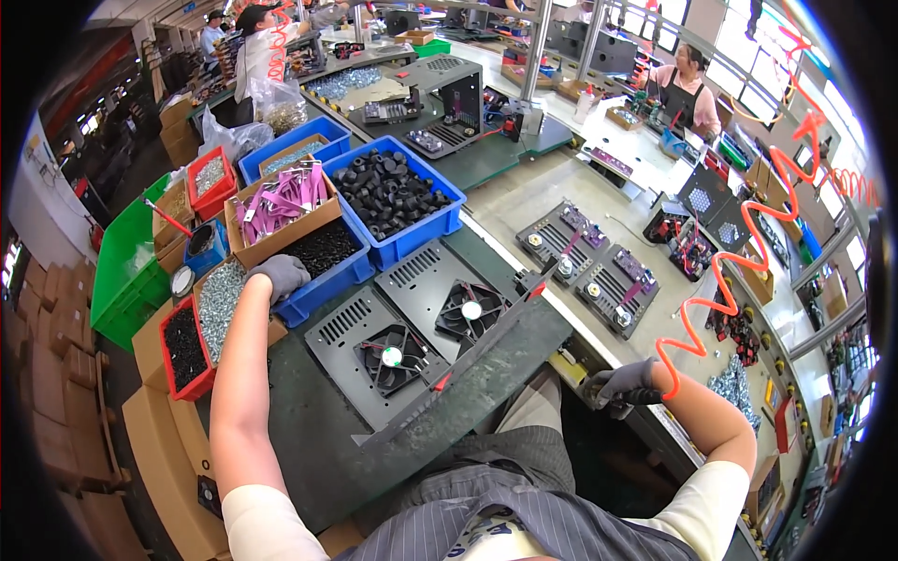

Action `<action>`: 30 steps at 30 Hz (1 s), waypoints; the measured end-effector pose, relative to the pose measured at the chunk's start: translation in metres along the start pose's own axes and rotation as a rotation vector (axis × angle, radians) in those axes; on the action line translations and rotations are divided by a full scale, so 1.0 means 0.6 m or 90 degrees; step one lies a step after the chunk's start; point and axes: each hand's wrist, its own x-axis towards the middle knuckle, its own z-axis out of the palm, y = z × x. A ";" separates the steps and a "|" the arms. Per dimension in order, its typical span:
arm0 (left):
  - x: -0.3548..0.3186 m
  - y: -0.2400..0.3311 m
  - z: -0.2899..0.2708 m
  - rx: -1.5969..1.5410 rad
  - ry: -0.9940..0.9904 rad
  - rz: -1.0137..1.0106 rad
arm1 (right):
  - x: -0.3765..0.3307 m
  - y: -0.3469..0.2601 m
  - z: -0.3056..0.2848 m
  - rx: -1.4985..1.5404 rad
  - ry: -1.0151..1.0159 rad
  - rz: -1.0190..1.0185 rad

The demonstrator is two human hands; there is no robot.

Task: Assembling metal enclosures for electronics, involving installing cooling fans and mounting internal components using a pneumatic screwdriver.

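Note:
My left hand [282, 275], in a grey glove, is at the near left edge of a blue bin of small black screws [323, 251]. Its fingers are curled, and whatever they hold is hidden. Beside it lie silver screws [223, 301] in a box. Out to the right, my gloved right hand [623, 385] is closed round a mostly hidden grey tool; an orange coiled hose [697, 327] runs down to that hand. On the dark green bench between my arms rest two black vented metal panels [351, 323], each with a black fan [391, 357] on it.
Black rubber parts [388, 192] fill another blue bin, near a carton of purple straps [281, 204]. A red tray [183, 348] holds black screws. Right of the bench, black plates with purple circuit boards [617, 285] lie on a conveyor line. A co-worker [687, 93] sits across it.

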 end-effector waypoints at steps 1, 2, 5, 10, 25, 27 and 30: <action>0.001 -0.005 0.002 -0.063 0.016 0.005 | 0.001 0.003 -0.003 0.049 -0.022 0.024; 0.002 -0.011 0.003 -0.126 0.032 0.010 | 0.008 0.010 -0.008 0.047 -0.019 0.025; 0.011 -0.034 0.007 -0.390 0.051 0.008 | 0.012 0.027 -0.024 0.163 -0.125 0.023; 0.004 -0.055 -0.007 -0.739 0.024 -0.011 | -0.043 0.037 -0.028 0.140 -0.124 -0.074; -0.020 -0.070 0.009 -1.153 0.045 0.062 | -0.167 0.010 0.144 0.075 0.038 -0.363; -0.057 -0.070 0.018 -1.201 0.017 0.110 | -0.134 0.009 0.169 0.087 0.065 -0.418; -0.136 -0.086 0.053 -1.195 0.009 0.168 | -0.053 0.019 0.195 0.133 0.032 -0.515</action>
